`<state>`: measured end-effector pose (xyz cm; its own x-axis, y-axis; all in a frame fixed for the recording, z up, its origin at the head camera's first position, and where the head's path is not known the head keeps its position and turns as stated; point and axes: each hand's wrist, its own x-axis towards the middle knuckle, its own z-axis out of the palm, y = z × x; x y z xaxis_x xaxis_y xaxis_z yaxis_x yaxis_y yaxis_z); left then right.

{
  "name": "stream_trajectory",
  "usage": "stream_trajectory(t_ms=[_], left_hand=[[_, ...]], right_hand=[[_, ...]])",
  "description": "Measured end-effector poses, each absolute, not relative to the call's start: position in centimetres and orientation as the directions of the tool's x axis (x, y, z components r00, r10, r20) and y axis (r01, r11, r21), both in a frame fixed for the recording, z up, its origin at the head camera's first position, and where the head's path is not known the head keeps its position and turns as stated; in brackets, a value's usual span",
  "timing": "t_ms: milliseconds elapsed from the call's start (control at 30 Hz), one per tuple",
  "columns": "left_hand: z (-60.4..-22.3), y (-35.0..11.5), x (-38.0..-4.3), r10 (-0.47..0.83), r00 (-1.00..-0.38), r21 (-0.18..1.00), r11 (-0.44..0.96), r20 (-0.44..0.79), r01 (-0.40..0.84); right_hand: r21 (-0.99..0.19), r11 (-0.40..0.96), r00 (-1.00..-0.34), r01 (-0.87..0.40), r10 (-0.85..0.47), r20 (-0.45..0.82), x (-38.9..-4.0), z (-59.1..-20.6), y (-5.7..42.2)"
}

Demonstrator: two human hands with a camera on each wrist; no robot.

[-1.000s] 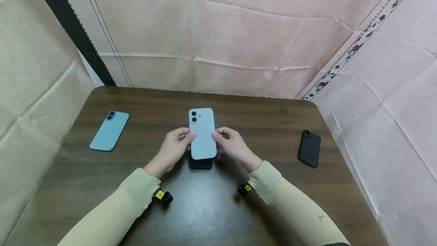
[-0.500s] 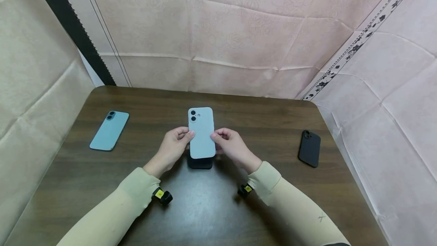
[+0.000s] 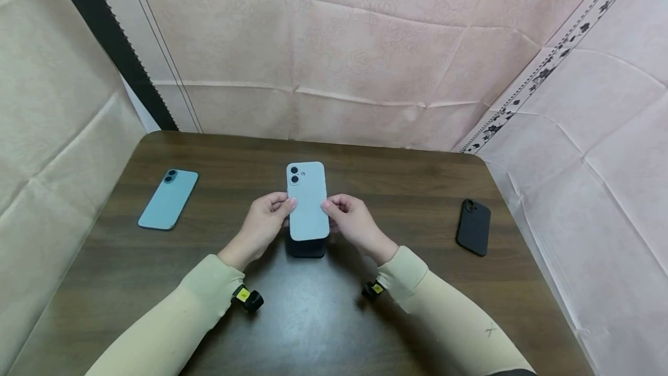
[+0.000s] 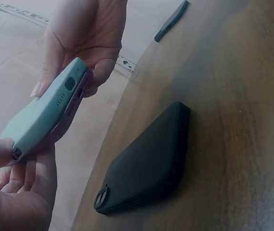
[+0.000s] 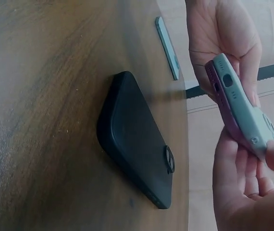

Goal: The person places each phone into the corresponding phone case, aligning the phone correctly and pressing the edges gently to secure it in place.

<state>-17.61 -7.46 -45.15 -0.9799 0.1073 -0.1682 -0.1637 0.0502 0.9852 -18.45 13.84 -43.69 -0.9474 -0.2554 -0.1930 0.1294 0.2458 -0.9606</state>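
A light blue phone case [image 3: 308, 208], its camera cutout at the upper left, is held up between both hands above the table. Against its underside lies a purple phone [image 4: 64, 124], whose edge shows in both wrist views, with a narrow gap along the charging-port end. My left hand [image 3: 262, 220] pinches the left edges of the pair, thumb on the case's back. My right hand [image 3: 359, 222] grips the opposite edges the same way. Below them a black phone case [image 5: 134, 130] lies on the table, camera ring showing; the held case hides most of it in the head view.
On the brown wooden table [image 3: 308, 329], a light blue phone [image 3: 168, 199] lies at the far left, tilted. A black phone or case [image 3: 474, 228] lies at the right. Pale cloth [image 3: 355, 45] hangs behind and at both sides.
Both hands have shifted the light blue case and phone very slightly away from the person, showing a little more of the black case below. The grip looks the same.
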Motion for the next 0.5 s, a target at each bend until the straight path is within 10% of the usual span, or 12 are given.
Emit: stream_trajectory(t_ms=[500], left_hand=[[-44.71, -8.2, -18.06, 0.027, -0.984, 0.983, -0.04, -0.178, -0.179]], right_hand=[[-0.977, 0.04, -0.907, 0.211, -0.365, -0.211, -17.86, -43.55, 13.77]])
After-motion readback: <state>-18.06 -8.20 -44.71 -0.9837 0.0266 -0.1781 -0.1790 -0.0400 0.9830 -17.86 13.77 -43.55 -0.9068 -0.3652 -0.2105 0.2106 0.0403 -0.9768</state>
